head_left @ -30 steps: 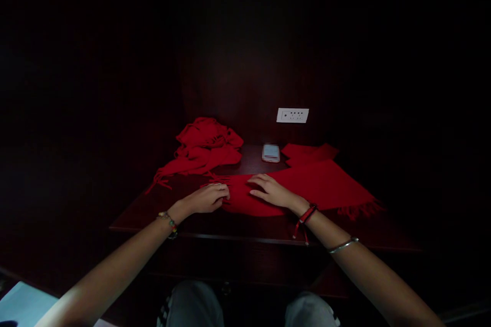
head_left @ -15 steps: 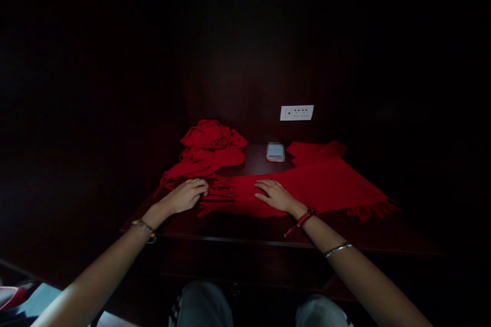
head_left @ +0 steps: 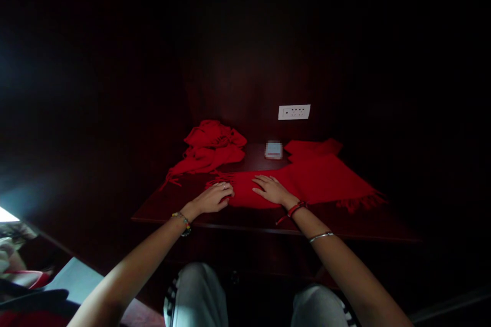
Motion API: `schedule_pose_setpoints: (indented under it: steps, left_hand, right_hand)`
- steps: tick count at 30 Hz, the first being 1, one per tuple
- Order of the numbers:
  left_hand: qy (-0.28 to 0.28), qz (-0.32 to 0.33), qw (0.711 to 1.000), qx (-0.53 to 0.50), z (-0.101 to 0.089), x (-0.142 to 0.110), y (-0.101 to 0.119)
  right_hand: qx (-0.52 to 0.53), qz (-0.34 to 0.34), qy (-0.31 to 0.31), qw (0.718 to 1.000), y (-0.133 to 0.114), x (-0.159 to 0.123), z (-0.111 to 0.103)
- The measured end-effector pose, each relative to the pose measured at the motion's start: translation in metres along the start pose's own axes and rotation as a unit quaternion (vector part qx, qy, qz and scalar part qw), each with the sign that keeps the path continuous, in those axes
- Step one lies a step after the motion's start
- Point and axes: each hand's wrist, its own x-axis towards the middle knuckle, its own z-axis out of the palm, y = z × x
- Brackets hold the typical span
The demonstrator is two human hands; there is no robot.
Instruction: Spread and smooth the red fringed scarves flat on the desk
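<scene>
A red fringed scarf (head_left: 307, 184) lies spread across the dark wooden surface. On its left end rests my left hand (head_left: 214, 197), loosely bent, its thumb apart from the fingers; it covers much of the fringe there. Nothing shows held in it, though the fingertips' underside is hidden. My right hand (head_left: 272, 190) lies palm down on the scarf's middle part, open with fingers spread. Behind my left hand sits a crumpled heap of red fringed cloth (head_left: 215, 145).
A small pale device with a blurred front (head_left: 273, 149) stands near the back panel. On that panel is a white power socket (head_left: 294, 112). The surface's front edge (head_left: 245, 228) runs above my knees (head_left: 201, 291). Pale and red items lie at the lower left.
My left hand has moved right, from beside the fringe's tips onto the fringe by the scarf's body. My right hand stays flat on the scarf. The view has shifted slightly.
</scene>
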Motion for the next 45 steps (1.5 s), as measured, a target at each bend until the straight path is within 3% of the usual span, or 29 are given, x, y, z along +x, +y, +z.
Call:
schedule_pose_setpoints:
  steps: [4, 9, 14, 20, 24, 26, 29, 33, 36, 39, 45]
  left_hand:
    - [0.004, 0.020, 0.999, 0.041, -0.002, -0.003, 0.005]
    - [-0.037, 0.075, 0.994, 0.069, -0.001, -0.003, 0.008]
    - [-0.058, 0.075, 0.992, 0.088, -0.003, -0.004, 0.007]
    - [-0.066, 0.013, 0.993, 0.095, -0.009, -0.044, -0.024]
    - [-0.031, -0.053, 0.994, 0.090, -0.015, -0.070, -0.050]
    - [0.016, -0.083, 0.994, 0.068, -0.018, -0.063, -0.052]
    - [0.086, -0.081, 0.993, 0.021, -0.021, -0.029, -0.039]
    - [0.047, 0.005, 0.999, 0.012, -0.010, 0.025, -0.015]
    - [-0.008, 0.020, 0.999, 0.030, 0.004, 0.038, -0.015]
    - [-0.016, 0.002, 0.999, 0.041, 0.008, 0.020, -0.031]
    - [-0.008, -0.081, 0.996, 0.046, -0.006, -0.034, -0.074]
  right_hand:
    - [0.001, 0.001, 0.013, 1.000, 0.003, 0.002, 0.002]
    - [0.000, -0.002, 0.032, 0.999, 0.006, 0.003, 0.005]
    - [0.000, -0.009, 0.040, 0.999, 0.007, 0.003, 0.005]
    - [0.004, -0.005, 0.044, 0.999, 0.007, 0.004, 0.005]
    - [0.006, -0.003, 0.044, 0.999, 0.006, 0.004, 0.002]
    - [0.007, -0.003, 0.043, 0.999, 0.005, 0.004, 0.000]
    - [0.009, 0.000, 0.039, 0.999, 0.003, 0.003, -0.001]
    - [0.015, 0.000, 0.036, 0.999, 0.004, 0.003, -0.001]
    - [0.021, -0.004, 0.035, 0.999, 0.006, 0.003, -0.001]
    - [0.026, -0.006, 0.035, 0.999, 0.007, 0.002, -0.001]
    - [0.028, -0.006, 0.039, 0.999, 0.006, 0.003, -0.001]
